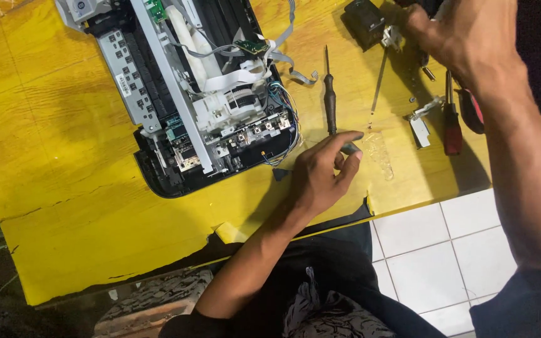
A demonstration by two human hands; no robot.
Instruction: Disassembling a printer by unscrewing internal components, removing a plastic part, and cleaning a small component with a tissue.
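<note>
Left hand (320,175) rests on the yellow laminated tabletop (64,188), fingers loosely curled, index and thumb tips closing on the butt end of the slim dark-handled screwdriver (330,100). Contact at the tips looks likely; a full grip is not there yet. The tool lies flat, shaft running straight away from that hand's fingertips. Judgement: to lift it cleanly, pinch further up the handle rather than at the very end, so it does not roll or pivot.

Right hand (464,37) is up at the far edge, fingers bunched around a small metal part (392,37) beside the black boxy plastic module (363,22). What exactly it grips cannot be told; the fingers hide it. Judgement: hold that part steady with one hand before bringing a tool in.

Off the left hand's thumb side, close by, sits the opened printer chassis, black base with grey and white plastic gears, ribbon cables and coloured wires (208,94). Between the two hands: a thin loose metal rod (378,81), a small bent silver bracket (421,122), and a clear smear on the tabletop (380,153) just past the left fingertips. Below the right wrist lies a red-handled screwdriver (452,125), next to a red-gripped tool (471,109) partly under the forearm. White floor tiles (446,250) show beneath the table edge.
</note>
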